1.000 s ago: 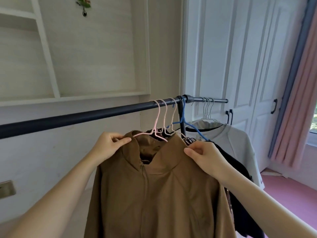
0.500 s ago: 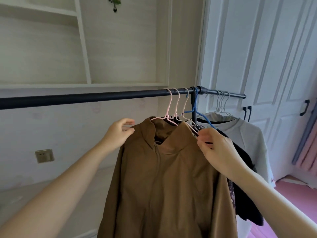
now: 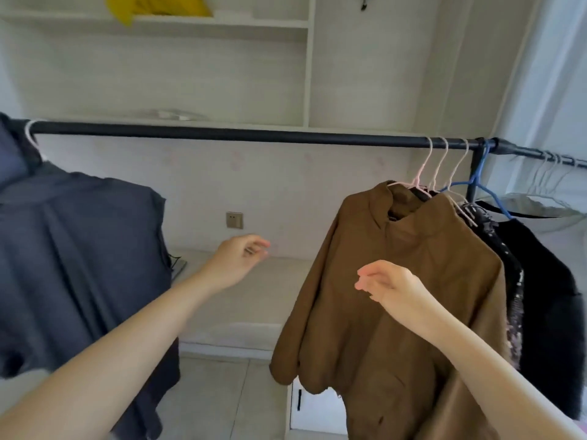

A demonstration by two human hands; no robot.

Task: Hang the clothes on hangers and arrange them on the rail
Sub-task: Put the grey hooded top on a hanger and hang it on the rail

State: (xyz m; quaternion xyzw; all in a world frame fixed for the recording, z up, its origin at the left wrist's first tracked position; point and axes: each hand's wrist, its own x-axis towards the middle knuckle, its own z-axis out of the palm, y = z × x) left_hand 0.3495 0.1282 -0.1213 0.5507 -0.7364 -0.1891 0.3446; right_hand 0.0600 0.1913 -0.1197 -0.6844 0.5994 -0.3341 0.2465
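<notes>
Brown jacket (image 3: 397,281) hangs on a pink hanger (image 3: 419,176) at the rail's (image 3: 238,134) right end, crowded against darker garments (image 3: 540,281), so both hands, left (image 3: 236,258) and right (image 3: 390,285), hover loosely curled and empty, apparently free for another garment.

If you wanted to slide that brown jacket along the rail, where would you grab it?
Probably the pink hanger's neck, just above the brown jacket collar, reached from the open left side. The hook rides the rail there, while dark clothes crowd the right.
</notes>
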